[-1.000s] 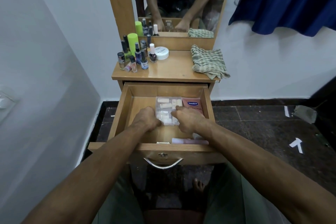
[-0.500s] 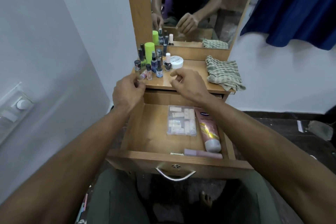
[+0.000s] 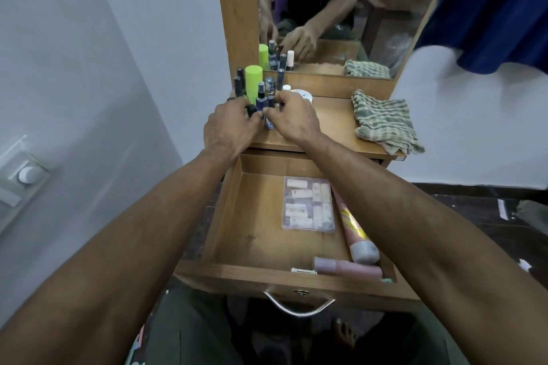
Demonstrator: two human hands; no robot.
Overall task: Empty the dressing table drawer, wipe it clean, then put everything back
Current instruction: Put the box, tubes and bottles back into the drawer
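Two hands meet over the cluster of small bottles (image 3: 261, 95) at 11 o'clock on the dressing table top (image 3: 332, 121). Left hand (image 3: 228, 130): fingers curled round a dark-capped bottle (image 3: 252, 109). Right hand (image 3: 293, 121): fingertips pinched among the bottles; which one it grips cannot be told. Striped cloth (image 3: 382, 121) lies at 2 o'clock on the top. Open drawer (image 3: 252, 216), at 6 o'clock, holds a clear compartment box (image 3: 308, 204), a pink tube (image 3: 355, 234) along its right wall and a pink stick (image 3: 347, 268) against its front.
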